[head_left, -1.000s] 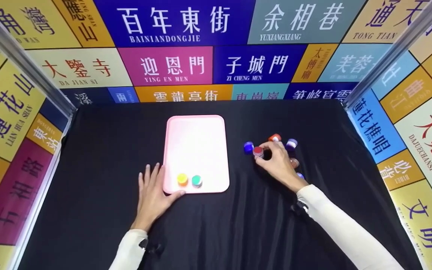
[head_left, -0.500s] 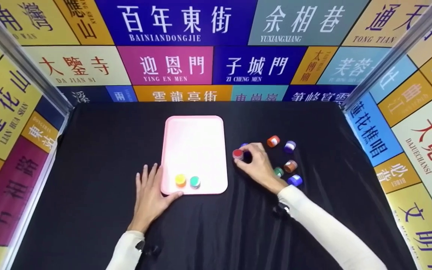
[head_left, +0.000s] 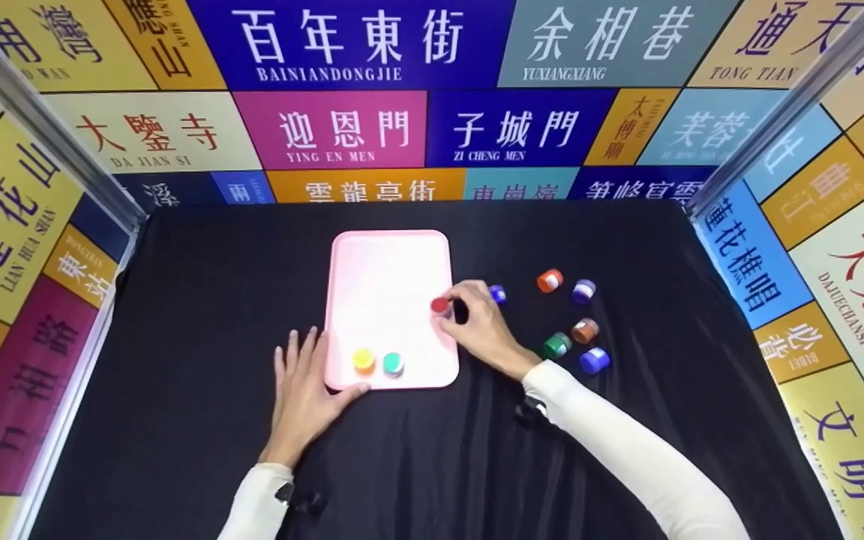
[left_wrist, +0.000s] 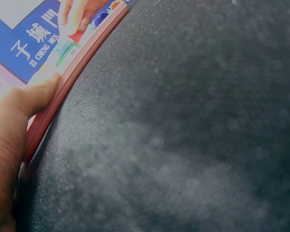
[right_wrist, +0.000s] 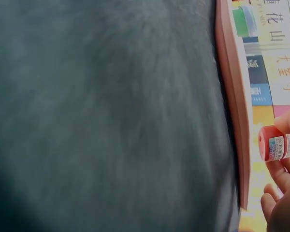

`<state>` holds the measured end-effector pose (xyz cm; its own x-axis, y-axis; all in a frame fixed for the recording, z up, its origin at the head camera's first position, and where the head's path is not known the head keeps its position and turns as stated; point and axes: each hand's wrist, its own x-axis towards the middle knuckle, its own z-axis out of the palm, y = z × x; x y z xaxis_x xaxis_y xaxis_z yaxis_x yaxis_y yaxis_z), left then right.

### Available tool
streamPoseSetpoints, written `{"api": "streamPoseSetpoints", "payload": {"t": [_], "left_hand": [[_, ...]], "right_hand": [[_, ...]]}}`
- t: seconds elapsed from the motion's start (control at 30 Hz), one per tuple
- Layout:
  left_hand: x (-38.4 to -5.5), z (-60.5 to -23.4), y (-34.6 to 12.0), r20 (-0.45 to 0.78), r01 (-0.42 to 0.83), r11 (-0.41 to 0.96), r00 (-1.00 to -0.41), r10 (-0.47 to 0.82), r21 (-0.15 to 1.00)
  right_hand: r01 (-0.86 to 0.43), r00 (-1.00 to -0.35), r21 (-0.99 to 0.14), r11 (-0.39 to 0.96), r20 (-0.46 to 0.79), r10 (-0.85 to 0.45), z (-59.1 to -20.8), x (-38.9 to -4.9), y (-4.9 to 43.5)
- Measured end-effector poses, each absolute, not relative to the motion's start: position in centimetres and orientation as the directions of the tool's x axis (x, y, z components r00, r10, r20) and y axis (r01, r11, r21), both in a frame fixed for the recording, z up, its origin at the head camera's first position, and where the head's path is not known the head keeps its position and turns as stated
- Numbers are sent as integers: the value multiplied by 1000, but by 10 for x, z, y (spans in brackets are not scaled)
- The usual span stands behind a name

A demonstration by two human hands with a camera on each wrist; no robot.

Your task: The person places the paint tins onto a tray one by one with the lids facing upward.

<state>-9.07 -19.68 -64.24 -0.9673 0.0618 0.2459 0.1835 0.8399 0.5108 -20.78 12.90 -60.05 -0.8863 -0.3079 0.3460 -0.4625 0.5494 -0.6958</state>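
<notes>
A small red paint jar (head_left: 441,307) is pinched between thumb and fingers of my right hand (head_left: 481,322), over the right edge of the pink tray (head_left: 394,300). In the right wrist view, the printed label on the red jar (right_wrist: 275,146) shows. My left hand (head_left: 304,401) lies at the tray's near left corner, thumb against the rim and fingers straight along the left side. Two paint jars, a yellow one (head_left: 364,360) and a teal one (head_left: 393,364), sit on the tray near its front edge.
Right of the tray several paint jars lie on the black cloth: orange (head_left: 550,280), purple (head_left: 583,291), brown (head_left: 585,331), green (head_left: 557,345) and blue (head_left: 595,361). Another blue jar (head_left: 498,293) is partly behind my right hand. Printed panels (head_left: 349,127) wall the table's back and sides.
My right hand has carried the red jar leftward from among the other jars to above the tray's right edge. My left hand has stayed at the tray corner.
</notes>
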Motion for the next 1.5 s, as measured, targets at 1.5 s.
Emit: {"api": "streamPoseSetpoints", "payload": {"t": [1.5], "left_hand": [[-91, -641, -196, 257, 187, 847, -964, 61, 499]], "right_hand": [[-517, -792, -770, 373, 265, -549, -601, -222, 60]]}}
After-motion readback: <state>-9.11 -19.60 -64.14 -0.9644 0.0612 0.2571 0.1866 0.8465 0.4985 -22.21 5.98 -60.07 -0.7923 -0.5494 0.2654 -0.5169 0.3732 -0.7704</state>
